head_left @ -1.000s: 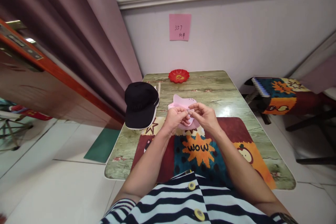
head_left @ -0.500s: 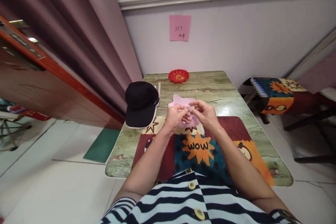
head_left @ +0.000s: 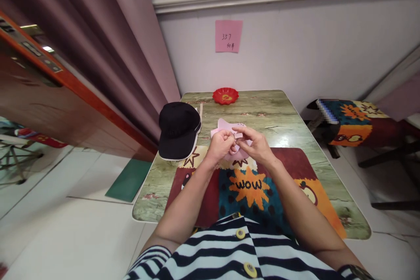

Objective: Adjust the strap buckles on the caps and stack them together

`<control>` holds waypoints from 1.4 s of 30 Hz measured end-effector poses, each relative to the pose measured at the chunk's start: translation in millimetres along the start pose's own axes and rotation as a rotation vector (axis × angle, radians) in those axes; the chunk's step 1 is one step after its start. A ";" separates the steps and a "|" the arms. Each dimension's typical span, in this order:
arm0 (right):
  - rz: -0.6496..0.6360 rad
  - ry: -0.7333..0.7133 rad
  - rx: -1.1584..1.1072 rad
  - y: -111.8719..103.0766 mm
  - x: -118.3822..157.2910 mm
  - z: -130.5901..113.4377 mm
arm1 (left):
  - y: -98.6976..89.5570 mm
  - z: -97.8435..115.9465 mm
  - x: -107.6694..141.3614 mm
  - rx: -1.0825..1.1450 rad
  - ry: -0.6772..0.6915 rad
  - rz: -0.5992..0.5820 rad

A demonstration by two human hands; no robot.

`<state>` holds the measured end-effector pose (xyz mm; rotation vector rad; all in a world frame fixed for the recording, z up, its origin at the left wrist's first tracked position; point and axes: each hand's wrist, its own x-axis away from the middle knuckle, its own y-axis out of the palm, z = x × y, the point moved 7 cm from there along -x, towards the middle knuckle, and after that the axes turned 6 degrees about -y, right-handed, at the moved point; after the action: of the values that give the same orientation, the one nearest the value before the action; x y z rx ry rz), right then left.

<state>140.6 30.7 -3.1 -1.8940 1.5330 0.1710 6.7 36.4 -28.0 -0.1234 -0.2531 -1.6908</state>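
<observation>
My left hand (head_left: pixel 222 145) is closed, its thumb and forefinger pinching one end of a small pale pink strip (head_left: pixel 239 135). From the other side the fingers of my right hand (head_left: pixel 258 145) grip the same strip, thumb below and forefinger above. What the strip belongs to is hidden by my fingers. Just beneath and beyond both hands lies a light pink item with a curved outline (head_left: pixel 226 124) and a few small dark marks. It looks thin, but I cannot tell its kind. A black cap (head_left: pixel 179 129) with a pale brim edge sits to the left of my hands.
A red scalloped dish (head_left: pixel 225 96) stands at the back of the wood-patterned table (head_left: pixel 262 113). The colourful placemat (head_left: pixel 203 201) lies under my forearms. A pink note (head_left: pixel 229 36) is stuck to the wall. To the right is a stool with a printed cover (head_left: pixel 356 122).
My right hand's fingers have shifted and turned slightly, and more of the pale strip now shows between my hands. The whole view has moved slightly.
</observation>
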 end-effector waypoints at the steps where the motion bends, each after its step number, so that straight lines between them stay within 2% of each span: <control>1: -0.006 -0.029 0.045 -0.4 -1.7 -2.9 | -0.7 2.6 0.5 -0.023 0.017 -0.004; 5: -0.002 -0.106 0.172 -0.9 -6.2 -9.8 | -3.4 9.4 0.7 -0.068 0.035 -0.006; 12: 0.079 -0.228 0.279 -3.3 -8.7 -9.0 | -8.2 14.0 -1.7 -0.075 0.010 -0.027; 20: 0.115 -0.363 0.514 6.4 -12.8 -15.1 | -9.9 19.6 -3.0 -0.108 0.031 -0.031; 23: 0.147 -0.359 0.527 8.3 -12.5 -15.0 | -14.6 18.5 -3.5 -0.145 0.031 0.007; 28: 0.207 -0.310 0.466 1.8 -10.8 -8.7 | -41.3 21.2 -6.5 -0.363 0.118 0.238; 32: 0.193 -0.286 0.458 0.7 -11.8 -5.7 | -53.6 22.4 -9.0 -0.513 0.152 0.326; 38: 0.129 -0.249 0.409 2.3 -16.1 -4.3 | -58.2 32.2 -7.8 -0.614 0.221 0.308; 42: 0.076 -0.247 0.356 5.5 -18.7 -7.8 | -54.9 45.4 -5.4 -0.502 0.279 0.245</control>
<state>127.7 41.0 9.9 -1.4792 1.3656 0.1485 -49.7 58.8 9.5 -0.2760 0.3853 -1.4741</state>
